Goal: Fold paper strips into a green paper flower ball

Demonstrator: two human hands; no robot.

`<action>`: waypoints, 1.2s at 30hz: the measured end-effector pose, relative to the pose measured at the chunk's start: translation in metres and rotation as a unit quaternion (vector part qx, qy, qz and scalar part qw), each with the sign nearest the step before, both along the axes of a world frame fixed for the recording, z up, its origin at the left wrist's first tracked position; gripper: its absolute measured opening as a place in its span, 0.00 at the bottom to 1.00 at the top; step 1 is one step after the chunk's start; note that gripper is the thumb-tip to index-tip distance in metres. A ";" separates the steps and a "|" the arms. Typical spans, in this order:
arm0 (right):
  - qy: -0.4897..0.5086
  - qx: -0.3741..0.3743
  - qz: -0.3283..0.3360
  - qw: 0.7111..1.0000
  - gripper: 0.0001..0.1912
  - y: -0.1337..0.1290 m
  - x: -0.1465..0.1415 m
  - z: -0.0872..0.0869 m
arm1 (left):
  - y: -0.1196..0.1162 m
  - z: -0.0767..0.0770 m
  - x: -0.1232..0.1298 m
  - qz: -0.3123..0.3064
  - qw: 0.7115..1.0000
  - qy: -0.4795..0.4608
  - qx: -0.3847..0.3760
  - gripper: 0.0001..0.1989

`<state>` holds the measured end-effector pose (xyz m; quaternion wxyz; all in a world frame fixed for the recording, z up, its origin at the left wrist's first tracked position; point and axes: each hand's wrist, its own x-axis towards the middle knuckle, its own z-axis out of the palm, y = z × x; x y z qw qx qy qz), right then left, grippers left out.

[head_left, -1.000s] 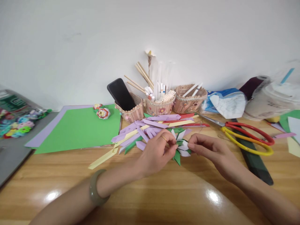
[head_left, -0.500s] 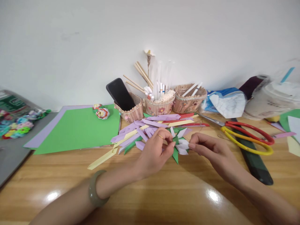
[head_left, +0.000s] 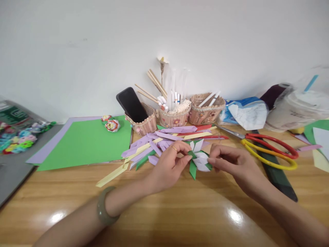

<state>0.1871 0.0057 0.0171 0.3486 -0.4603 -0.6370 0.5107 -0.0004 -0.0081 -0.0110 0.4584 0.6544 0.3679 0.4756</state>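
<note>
The left hand [head_left: 171,164] is pinching a green-and-white paper piece [head_left: 201,160] at its left side; the right hand [head_left: 228,159] is gripping its right edge. The piece is being held before the paper strips [head_left: 171,136], toward the bench's [head_left: 180,212] wall edge. Light pressure is probably protecting the folds.

Near tabletop [head_left: 180,219] offers passage; scissors [head_left: 248,137] obstruct the right, baskets [head_left: 174,119] the back.

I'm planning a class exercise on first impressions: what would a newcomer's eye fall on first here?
Probably the bright green sheet on the left, and the scissors with red and yellow handles on the right. In the middle, the left hand and right hand hold a green and white paper piece, near a jumble of mostly purple strips.
</note>
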 end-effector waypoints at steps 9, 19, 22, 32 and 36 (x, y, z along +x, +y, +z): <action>0.041 0.011 -0.046 0.998 0.10 0.001 0.000 0.000 | 0.009 0.001 -0.003 -0.104 0.980 -0.092 -0.143 0.09; -0.003 -0.016 0.003 1.000 0.10 -0.005 -0.008 0.007 | 0.009 0.011 -0.005 -0.134 0.962 -0.077 -0.223 0.03; -0.037 0.015 0.006 0.999 0.11 -0.008 -0.008 0.009 | 0.010 0.013 -0.006 -0.139 0.965 -0.056 -0.215 0.03; -0.097 0.137 0.043 0.985 0.07 -0.014 -0.011 0.012 | 0.009 0.012 -0.005 -0.136 0.974 0.009 -0.184 0.04; -0.117 0.170 0.059 0.977 0.06 -0.018 -0.012 0.011 | 0.010 0.008 -0.003 -0.119 0.974 0.003 -0.195 0.04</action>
